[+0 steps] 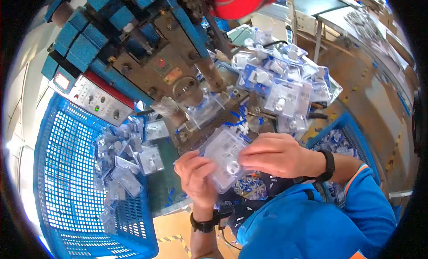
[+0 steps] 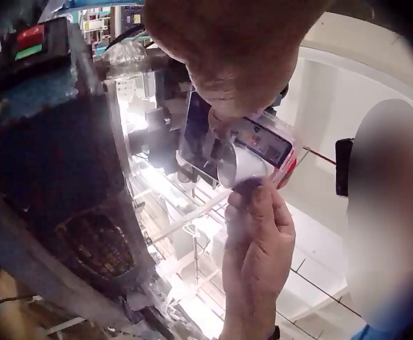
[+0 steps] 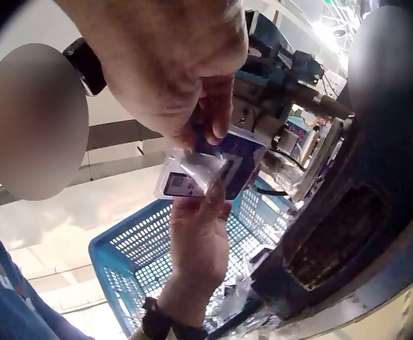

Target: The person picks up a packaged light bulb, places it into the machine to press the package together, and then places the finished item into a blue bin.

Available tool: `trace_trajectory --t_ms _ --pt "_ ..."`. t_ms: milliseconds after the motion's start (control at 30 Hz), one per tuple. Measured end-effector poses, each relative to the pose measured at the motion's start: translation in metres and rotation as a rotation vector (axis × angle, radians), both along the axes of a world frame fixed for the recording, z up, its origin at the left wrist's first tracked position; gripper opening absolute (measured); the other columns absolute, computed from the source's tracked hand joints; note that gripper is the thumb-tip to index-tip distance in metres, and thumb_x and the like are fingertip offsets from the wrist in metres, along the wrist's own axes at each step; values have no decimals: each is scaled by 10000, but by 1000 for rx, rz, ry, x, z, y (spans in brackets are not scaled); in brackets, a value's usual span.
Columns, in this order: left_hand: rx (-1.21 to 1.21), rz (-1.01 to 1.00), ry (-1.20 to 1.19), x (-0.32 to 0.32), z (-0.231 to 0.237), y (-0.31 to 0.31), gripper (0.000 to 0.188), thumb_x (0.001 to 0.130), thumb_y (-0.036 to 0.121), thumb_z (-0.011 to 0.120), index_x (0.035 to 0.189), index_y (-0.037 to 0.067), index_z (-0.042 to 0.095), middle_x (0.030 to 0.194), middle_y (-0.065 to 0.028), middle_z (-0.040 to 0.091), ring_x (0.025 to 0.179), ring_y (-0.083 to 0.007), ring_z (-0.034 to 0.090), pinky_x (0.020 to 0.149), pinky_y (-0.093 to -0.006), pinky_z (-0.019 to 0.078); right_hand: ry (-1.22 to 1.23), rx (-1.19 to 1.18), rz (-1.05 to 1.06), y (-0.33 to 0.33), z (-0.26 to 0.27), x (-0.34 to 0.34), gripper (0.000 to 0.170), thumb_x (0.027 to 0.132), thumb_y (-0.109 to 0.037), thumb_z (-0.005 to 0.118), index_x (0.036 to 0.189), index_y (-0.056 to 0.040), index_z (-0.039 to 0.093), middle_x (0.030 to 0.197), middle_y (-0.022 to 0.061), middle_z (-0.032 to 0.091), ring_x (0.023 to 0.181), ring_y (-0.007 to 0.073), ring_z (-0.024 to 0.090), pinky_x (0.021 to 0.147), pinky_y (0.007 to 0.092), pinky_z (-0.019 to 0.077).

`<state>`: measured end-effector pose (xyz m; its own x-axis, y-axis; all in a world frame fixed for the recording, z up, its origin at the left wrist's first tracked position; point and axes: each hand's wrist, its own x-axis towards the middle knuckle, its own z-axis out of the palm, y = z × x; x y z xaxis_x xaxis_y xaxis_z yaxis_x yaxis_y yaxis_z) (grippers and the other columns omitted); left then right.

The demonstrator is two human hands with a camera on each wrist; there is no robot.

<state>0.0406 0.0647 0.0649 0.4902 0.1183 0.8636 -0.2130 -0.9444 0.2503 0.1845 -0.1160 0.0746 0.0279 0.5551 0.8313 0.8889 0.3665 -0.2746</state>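
A clear blister pack with a printed card inside is held between both hands, in front of the machine. My left hand grips its left edge with curled fingers. My right hand pinches the opposite side, fingertips close to the round bulge in the plastic. From the left wrist, the pack shows a white round item under its clear dome. In the right wrist view the blister pack shows dark blue card, with my right hand above and my left hand below.
A blue press machine stands just ahead, with blue and white scraps on its bed. At left, a blue plastic basket holds several packs. More blister packs are heaped at right, above another blue basket.
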Motion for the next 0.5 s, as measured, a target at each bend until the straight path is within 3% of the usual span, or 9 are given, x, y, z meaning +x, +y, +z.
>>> trace_trajectory --t_ms 33,133,167,267,433,500 --pt "69 29 28 3 1 4 296 653 -15 717 913 92 622 951 -98 635 1018 -339 592 898 -435 473 -51 -2 -36 0 1 4 317 758 -123 726 1066 -66 676 1034 76 648 823 219 642 668 341 538" --pt "-56 196 23 20 -1 0 415 674 -101 669 1047 82 656 1121 -107 633 1075 -350 580 927 -457 457 -156 20 -145 10 -1 19 281 739 -142 680 1011 -75 697 1012 46 656 776 189 635 651 317 522" --pt "-76 162 88 17 -3 1 507 696 -91 676 1177 56 610 1240 -145 593 1165 -379 547 977 -464 442 -162 42 -166 17 -4 25 271 739 -145 681 1000 -76 701 1008 42 657 768 192 634 652 317 521" --pt "-85 74 181 11 -3 -4 569 696 -48 720 1236 61 580 1253 -155 589 1213 -389 527 991 -456 438 -145 61 -206 30 -9 34 243 738 -154 679 969 -84 712 1011 27 663 790 193 631 667 322 522" --pt "-40 113 283 19 -10 8 310 749 28 751 1055 33 709 1238 -150 616 1214 -407 552 968 -446 475 -111 24 -225 49 -19 40 230 731 -154 710 952 -90 711 1029 25 670 845 199 630 714 324 533" --pt "8 129 303 21 -13 11 317 748 32 754 1062 39 708 1231 -141 625 1211 -405 558 950 -441 488 -81 8 -226 52 -21 41 228 728 -157 720 947 -91 710 1034 27 671 858 205 632 737 326 537"
